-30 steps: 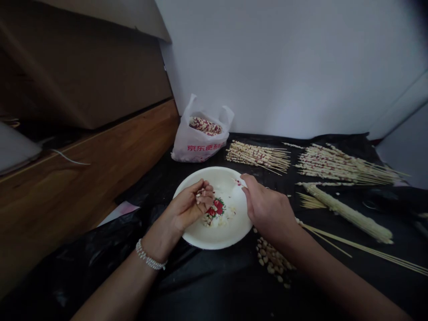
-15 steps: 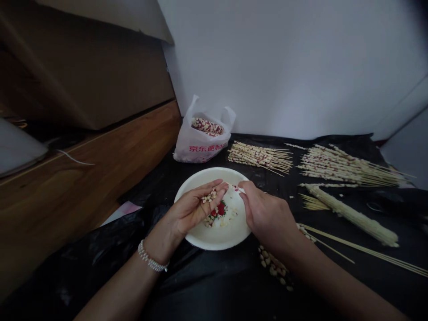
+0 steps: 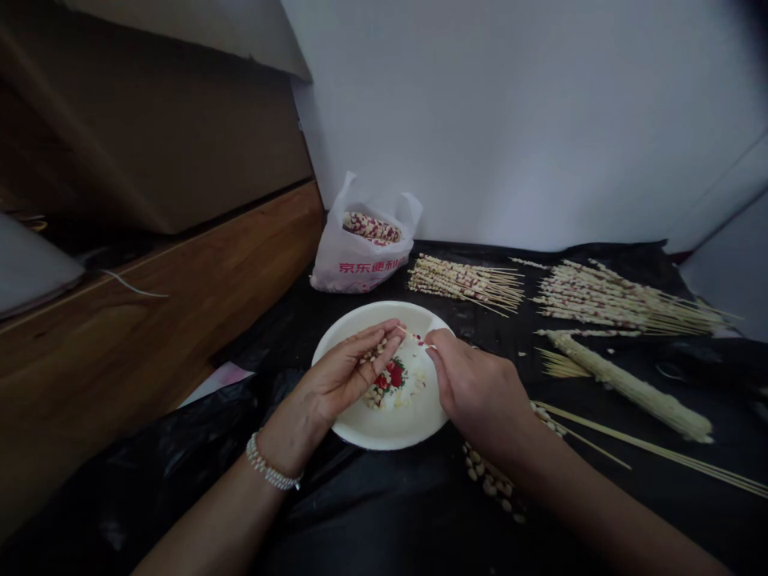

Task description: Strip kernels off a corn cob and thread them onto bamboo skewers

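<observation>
Over a white bowl (image 3: 396, 436) my left hand (image 3: 354, 368) is cupped palm up, with small pale kernels (image 3: 375, 352) in it. Its thumb and fingertips close on one end of a thin stick (image 3: 408, 331). The fingers of my right hand (image 3: 471, 376) are pinched near the stick's other end, above the bowl's right rim. A few red and pale pieces sit on the stick between the hands. Loose kernels and a red flower pattern (image 3: 393, 374) show inside the bowl.
Behind the bowl stands a white plastic bag (image 3: 360, 260) with speckled cobs (image 3: 372, 228). Bundles of threaded sticks (image 3: 465, 282) (image 3: 612, 296) lie at the right, near a long pale roll (image 3: 636, 388) and bare sticks (image 3: 654, 448). Black sheeting (image 3: 372, 512) lies underneath.
My right fingers have shifted slightly down and left. More of the thin stick shows between the hands, and my left fingers cover more of the kernels.
</observation>
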### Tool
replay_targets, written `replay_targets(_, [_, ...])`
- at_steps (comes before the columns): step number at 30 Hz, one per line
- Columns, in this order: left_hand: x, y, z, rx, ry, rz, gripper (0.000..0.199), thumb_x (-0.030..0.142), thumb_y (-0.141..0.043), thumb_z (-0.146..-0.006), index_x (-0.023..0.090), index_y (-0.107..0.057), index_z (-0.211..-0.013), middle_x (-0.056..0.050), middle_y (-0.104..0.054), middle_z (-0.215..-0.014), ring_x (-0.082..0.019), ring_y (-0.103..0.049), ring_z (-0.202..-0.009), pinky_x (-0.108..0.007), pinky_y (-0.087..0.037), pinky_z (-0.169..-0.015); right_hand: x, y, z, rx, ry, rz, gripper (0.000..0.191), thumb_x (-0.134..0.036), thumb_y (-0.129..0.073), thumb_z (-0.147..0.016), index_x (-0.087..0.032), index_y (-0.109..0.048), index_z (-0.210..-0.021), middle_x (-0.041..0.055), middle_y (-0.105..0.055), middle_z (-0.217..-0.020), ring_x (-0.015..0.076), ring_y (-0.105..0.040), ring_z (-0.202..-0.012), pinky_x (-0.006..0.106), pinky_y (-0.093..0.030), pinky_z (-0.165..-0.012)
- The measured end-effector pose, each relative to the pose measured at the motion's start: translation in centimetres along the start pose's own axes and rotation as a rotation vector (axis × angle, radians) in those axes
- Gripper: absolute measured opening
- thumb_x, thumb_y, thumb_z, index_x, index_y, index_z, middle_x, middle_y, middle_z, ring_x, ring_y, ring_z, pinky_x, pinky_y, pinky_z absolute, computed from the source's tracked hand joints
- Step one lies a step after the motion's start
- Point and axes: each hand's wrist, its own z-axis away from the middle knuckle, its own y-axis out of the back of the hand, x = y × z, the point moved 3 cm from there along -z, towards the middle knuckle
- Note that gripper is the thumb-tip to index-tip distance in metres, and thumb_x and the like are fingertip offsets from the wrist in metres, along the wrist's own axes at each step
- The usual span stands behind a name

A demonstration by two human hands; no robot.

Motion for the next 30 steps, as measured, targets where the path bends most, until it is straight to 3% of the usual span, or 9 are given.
replay_targets(6, [-0.12,0.09,-0.2,-0.075,0.028,-0.05,0.04,-0.012,-0.046,-0.082,0.008,-0.066,-0.109,-0.013,-0.072,-0.106,-0.015,-0.071,-0.093,-0.02,-0.057,-0.083,0.06,0.08,-0.09,-0.021,-0.005,-0.002,0.025,-0.018,-0.035,-0.096,-0.016,-0.059,-0.092,0.0055,-0.069,-0.071,0.0165,-0.063,-0.056,0.027,-0.029,-0.045])
replay_targets(15, [-0.02,0.21,-0.26,0.033,0.027,0.092,0.031,-0.004,-0.044,-0.089,0.005,-0.063,-0.112,-0.011,-0.072,-0.086,-0.009,-0.069,-0.062,-0.012,-0.057,-0.06,-0.04,0.13,-0.12,-0.003,0.008,0.014,0.025,-0.017,-0.035,-0.096,-0.015,-0.06,-0.094,0.0068,-0.072,-0.076,0.0157,-0.064,-0.056,0.027,-0.03,-0.046])
replay_targets(21, [0.17,0.09,-0.19,0.075,-0.037,0.118,0.04,-0.009,-0.044,-0.086,0.003,-0.06,-0.121,-0.015,-0.073,-0.099,-0.016,-0.073,-0.084,-0.019,-0.06,-0.076,0.0,0.12,-0.1,-0.048,-0.011,0.018,0.024,-0.015,-0.036,-0.096,-0.015,-0.061,-0.097,0.0076,-0.072,-0.079,0.0172,-0.066,-0.063,0.027,-0.033,-0.048])
replay_targets(26, [0.31,0.05,-0.51,0.0,-0.035,0.107,0.041,-0.009,-0.046,-0.083,0.004,-0.062,-0.119,-0.017,-0.072,-0.108,-0.022,-0.071,-0.096,-0.027,-0.061,-0.081,0.08,0.1,-0.2,-0.037,-0.014,0.0,0.024,-0.014,-0.036,-0.093,-0.015,-0.06,-0.092,0.0062,-0.071,-0.074,0.0159,-0.064,-0.059,0.026,-0.031,-0.047])
replay_targets(30, [0.15,-0.01,-0.24,0.008,-0.002,0.057,0.045,-0.012,-0.042,-0.083,0.007,-0.062,-0.12,-0.015,-0.072,-0.107,-0.018,-0.072,-0.093,-0.022,-0.06,-0.079,0.2,-0.08,-0.16,-0.034,-0.011,0.012,0.024,-0.013,-0.036,-0.092,-0.016,-0.06,-0.091,0.0058,-0.07,-0.073,0.0153,-0.063,-0.058,0.026,-0.03,-0.046])
